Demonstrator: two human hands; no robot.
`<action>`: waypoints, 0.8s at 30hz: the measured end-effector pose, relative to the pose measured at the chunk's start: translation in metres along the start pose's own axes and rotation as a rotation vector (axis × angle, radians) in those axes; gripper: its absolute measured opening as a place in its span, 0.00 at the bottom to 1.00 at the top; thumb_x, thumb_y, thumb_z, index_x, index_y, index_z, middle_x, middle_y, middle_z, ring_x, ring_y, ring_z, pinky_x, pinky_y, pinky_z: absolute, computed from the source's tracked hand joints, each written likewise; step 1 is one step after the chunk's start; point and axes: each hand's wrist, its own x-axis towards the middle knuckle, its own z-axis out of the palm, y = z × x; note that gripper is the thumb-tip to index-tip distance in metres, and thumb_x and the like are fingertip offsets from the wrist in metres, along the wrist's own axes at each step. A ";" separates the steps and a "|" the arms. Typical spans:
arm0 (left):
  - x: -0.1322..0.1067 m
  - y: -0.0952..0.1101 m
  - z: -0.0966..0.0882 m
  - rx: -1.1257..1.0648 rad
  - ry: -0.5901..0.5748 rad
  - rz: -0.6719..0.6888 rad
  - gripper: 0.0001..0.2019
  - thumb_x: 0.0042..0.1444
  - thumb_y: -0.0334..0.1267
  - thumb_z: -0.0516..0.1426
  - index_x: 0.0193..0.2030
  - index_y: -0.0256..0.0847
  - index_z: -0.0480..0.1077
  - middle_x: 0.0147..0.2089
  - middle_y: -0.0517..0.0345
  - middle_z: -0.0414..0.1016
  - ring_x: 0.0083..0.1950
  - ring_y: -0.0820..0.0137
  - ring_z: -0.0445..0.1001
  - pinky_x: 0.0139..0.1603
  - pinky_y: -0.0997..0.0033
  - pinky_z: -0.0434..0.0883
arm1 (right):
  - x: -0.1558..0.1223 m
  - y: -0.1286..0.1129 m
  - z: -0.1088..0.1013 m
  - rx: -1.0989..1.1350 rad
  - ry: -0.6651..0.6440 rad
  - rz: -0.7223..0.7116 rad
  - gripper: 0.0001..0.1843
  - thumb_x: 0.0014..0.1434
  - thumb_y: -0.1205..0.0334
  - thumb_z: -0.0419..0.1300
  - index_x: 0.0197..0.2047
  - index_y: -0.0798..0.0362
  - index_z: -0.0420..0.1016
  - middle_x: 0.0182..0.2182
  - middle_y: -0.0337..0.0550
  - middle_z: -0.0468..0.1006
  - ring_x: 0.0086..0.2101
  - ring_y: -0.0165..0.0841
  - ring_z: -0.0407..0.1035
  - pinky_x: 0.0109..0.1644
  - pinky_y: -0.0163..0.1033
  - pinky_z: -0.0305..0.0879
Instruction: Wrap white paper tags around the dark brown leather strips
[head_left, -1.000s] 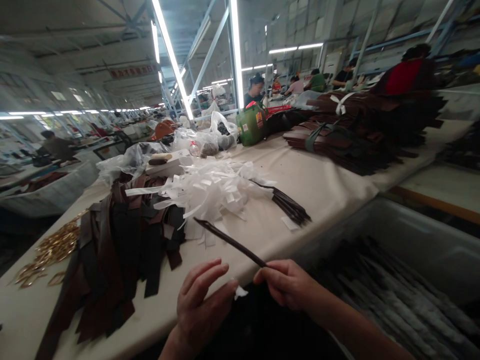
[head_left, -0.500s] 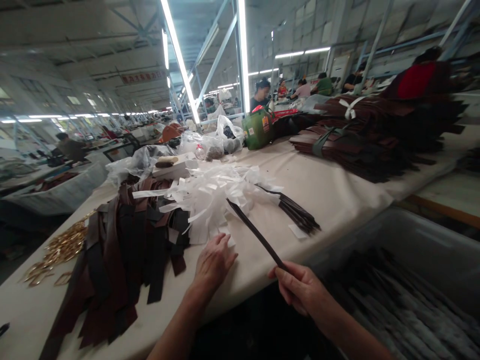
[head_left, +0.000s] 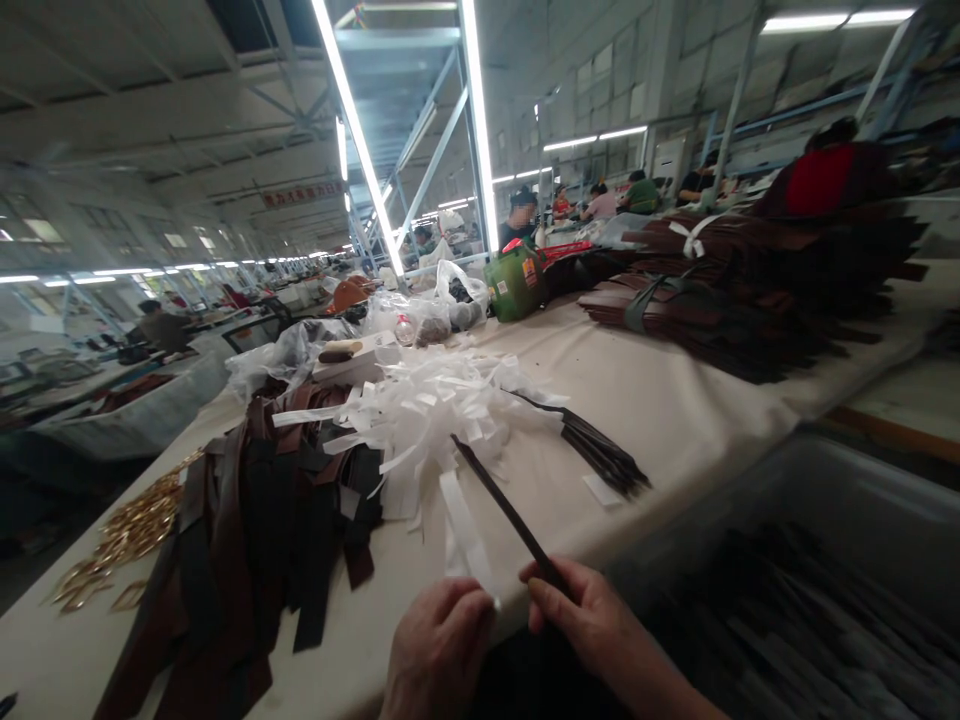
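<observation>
My left hand (head_left: 441,645) is closed in a pinch over the table's near edge, on the end of a white paper strip (head_left: 463,525). The strip trails away from the fingers toward a loose heap of white strips (head_left: 442,400). To its right, my right hand (head_left: 581,610) grips the near end of a narrow dark brown leather strap (head_left: 504,500), whose far end points to the heap. The two hands are close but apart. A small bundle of dark straps (head_left: 604,450) lies right of the heap, by a small white card (head_left: 602,490).
On the cloth-covered table (head_left: 720,400), brown and black leather strips (head_left: 255,520) lie at left, beside gold metal buckles (head_left: 139,525). Tied leather bundles (head_left: 697,290), a green container (head_left: 515,283) and plastic bags (head_left: 461,290) stand farther back. A grey bin (head_left: 885,500) is at lower right.
My left hand has moved back toward me, from open beside the heap to pinched on a white strip. My right hand still holds the leather strap, slightly lower in view.
</observation>
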 end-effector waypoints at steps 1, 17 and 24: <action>-0.005 0.003 0.000 0.004 -0.002 0.041 0.09 0.60 0.30 0.58 0.43 0.49 0.76 0.38 0.58 0.82 0.36 0.68 0.79 0.37 0.75 0.73 | 0.001 -0.003 0.007 -0.004 -0.031 -0.001 0.23 0.59 0.42 0.61 0.44 0.54 0.75 0.26 0.38 0.77 0.27 0.31 0.68 0.33 0.35 0.63; -0.007 0.017 0.002 -1.094 -0.296 -0.837 0.26 0.51 0.60 0.64 0.38 0.35 0.80 0.28 0.52 0.78 0.29 0.71 0.72 0.30 0.76 0.67 | 0.006 -0.044 0.024 -0.206 -0.034 -0.207 0.03 0.57 0.64 0.61 0.37 0.52 0.74 0.29 0.34 0.73 0.29 0.28 0.67 0.35 0.33 0.65; 0.012 0.007 -0.002 -1.358 0.126 -1.034 0.19 0.38 0.46 0.75 0.33 0.34 0.80 0.30 0.52 0.81 0.28 0.74 0.77 0.31 0.80 0.72 | -0.010 -0.052 0.007 -0.160 0.013 -0.254 0.16 0.64 0.54 0.59 0.53 0.50 0.73 0.34 0.38 0.81 0.35 0.32 0.75 0.42 0.35 0.70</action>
